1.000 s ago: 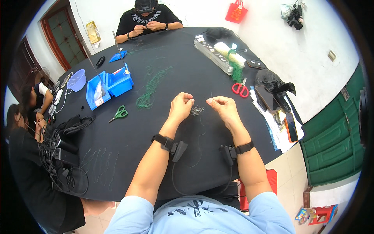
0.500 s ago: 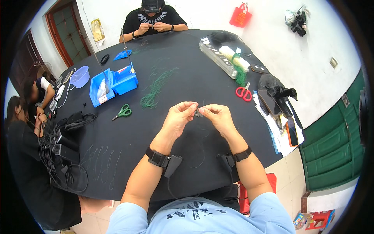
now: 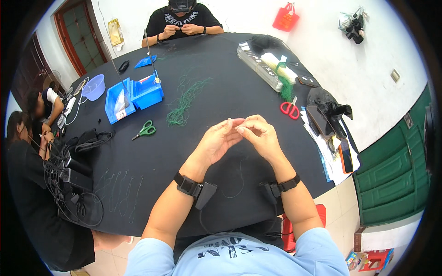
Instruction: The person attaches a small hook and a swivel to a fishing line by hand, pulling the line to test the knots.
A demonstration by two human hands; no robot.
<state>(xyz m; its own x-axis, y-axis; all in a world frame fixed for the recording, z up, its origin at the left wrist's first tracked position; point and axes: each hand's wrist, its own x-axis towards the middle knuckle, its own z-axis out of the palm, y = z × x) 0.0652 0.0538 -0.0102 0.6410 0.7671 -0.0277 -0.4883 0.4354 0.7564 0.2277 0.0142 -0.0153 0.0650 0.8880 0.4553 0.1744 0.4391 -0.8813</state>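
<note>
My left hand [image 3: 217, 141] and my right hand [image 3: 260, 138] meet over the near middle of the black table. The right thumb and forefinger are pinched together at the left fingertips. On the left, the palm shows, with the fingers pressed together around the same spot. Whatever lies between the fingertips is too small to make out. Below the hands, a thin dark thread [image 3: 241, 177] curves down toward me; whether it joins the fingers cannot be seen. Each wrist wears a black band with a small box.
Green scissors [image 3: 147, 129], loose green thread [image 3: 186, 103] and blue bins [image 3: 146, 94] with upright rods stand left. Red-handled scissors [image 3: 290, 109], papers and phones [image 3: 346, 156] lie right. Cut threads [image 3: 124, 188] and cables [image 3: 69, 198] are near left. Other people sit around the table.
Both hands have shifted slightly up and closer together, and the left palm has turned more into view. The small greyish clump between the fingertips is no longer visible. The thread below now curves more.
</note>
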